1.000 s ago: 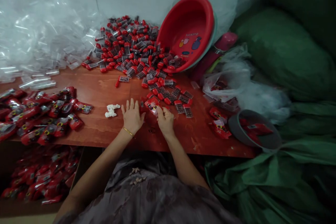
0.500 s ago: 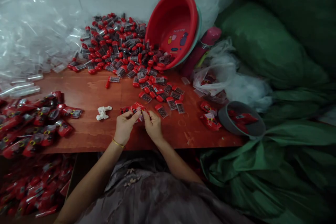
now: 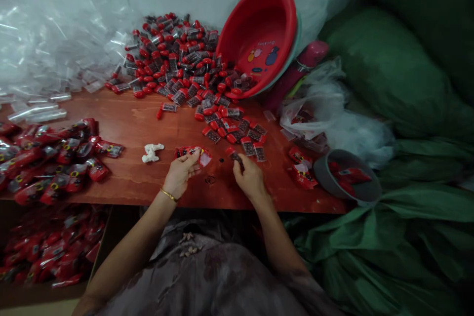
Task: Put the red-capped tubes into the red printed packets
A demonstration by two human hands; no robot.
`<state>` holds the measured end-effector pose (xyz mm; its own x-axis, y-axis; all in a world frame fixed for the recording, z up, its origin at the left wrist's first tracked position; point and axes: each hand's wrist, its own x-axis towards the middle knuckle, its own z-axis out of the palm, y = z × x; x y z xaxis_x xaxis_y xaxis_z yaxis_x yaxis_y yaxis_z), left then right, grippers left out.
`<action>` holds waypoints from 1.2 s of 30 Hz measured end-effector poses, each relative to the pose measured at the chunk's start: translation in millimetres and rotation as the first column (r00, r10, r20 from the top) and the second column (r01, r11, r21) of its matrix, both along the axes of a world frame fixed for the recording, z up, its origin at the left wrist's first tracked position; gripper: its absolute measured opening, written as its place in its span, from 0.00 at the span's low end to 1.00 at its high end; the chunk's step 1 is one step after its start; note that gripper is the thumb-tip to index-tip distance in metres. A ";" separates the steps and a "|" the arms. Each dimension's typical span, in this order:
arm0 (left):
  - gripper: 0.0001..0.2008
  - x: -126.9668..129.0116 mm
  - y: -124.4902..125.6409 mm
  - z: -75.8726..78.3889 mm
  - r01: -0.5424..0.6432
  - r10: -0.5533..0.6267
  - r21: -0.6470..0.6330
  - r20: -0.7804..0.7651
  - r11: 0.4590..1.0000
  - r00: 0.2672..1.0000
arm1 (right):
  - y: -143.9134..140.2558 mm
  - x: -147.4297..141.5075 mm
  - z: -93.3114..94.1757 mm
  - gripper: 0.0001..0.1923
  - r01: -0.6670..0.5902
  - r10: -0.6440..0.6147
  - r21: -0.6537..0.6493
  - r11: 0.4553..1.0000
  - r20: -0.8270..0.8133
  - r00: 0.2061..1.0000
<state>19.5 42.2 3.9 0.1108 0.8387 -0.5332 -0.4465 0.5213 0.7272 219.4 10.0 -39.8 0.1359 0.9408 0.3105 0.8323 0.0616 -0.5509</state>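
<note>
Left of centre on the red table [image 3: 148, 118], a small red packet [image 3: 198, 155] is pinched by its edge in the left hand [image 3: 179, 175], while a red-capped vial [image 3: 234, 154] just beside it is touched by the fingertips of the right hand [image 3: 250, 175], though a closed grip cannot be made out. Both items are judged light and slick, the packet soft and best taken at its seam, the vial stiff and best taken across its body. Farther right, writing inside the tipped red basin [image 3: 259, 39] is too blurred to be read.
</note>
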 end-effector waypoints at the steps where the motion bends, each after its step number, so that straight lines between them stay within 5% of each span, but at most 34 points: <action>1: 0.24 -1.1 -0.9 0.6 -0.004 0.004 -0.005 -0.001 1.000 1.000 | -7.3 -4.9 6.6 0.15 -0.047 0.046 -0.010 0.999 -0.106 0.993; 4: 0.23 -3.1 -4.2 1.5 -0.011 0.011 0.020 -0.017 1.000 1.000 | -29.9 -20.2 26.6 0.13 -0.235 0.197 -0.049 0.971 -0.395 0.897; 8: 0.22 -2.4 -8.7 2.8 0.008 -0.002 0.091 -0.067 0.996 0.998 | -40.8 -34.8 40.2 0.10 -0.308 0.258 -0.053 0.950 -0.419 0.870; 13: 0.20 -4.8 -10.8 8.0 0.049 -0.017 0.221 -0.141 0.974 0.990 | -33.0 -40.5 39.6 0.11 -0.267 0.213 -0.052 0.962 -0.464 0.860; 22: 0.18 2.9 -22.9 0.8 0.001 0.006 0.277 -0.024 0.961 1.000 | -30.1 -63.3 28.4 0.15 -0.321 0.080 -0.117 0.940 -0.838 0.540; 24: 0.17 7.4 -26.6 -3.0 -0.005 0.004 0.294 0.003 0.956 1.000 | -28.8 -68.2 26.6 0.15 -0.269 0.088 -0.092 0.959 -0.803 0.589; 29: 0.17 9.6 -25.4 -1.4 -0.041 0.013 0.252 0.115 0.967 0.993 | -26.0 -72.4 26.4 0.13 -0.177 0.150 -0.006 0.984 -0.502 0.852; 33: 0.20 6.4 -18.1 2.6 -0.020 0.000 0.159 0.128 0.987 0.992 | -27.0 -74.9 24.6 0.14 -0.186 0.194 0.057 0.981 -0.380 0.905; 36: 0.21 8.3 -19.3 -2.6 -0.050 0.034 0.131 0.124 0.990 0.992 | -28.5 -80.2 21.4 0.13 -0.158 0.163 0.048 0.986 -0.444 0.881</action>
<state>27.8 22.9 1.4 0.1307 0.9066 -0.4012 -0.5547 0.4022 0.7284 139.2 -18.5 -18.4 0.1091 0.9588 0.2622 0.4779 0.1807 -0.8596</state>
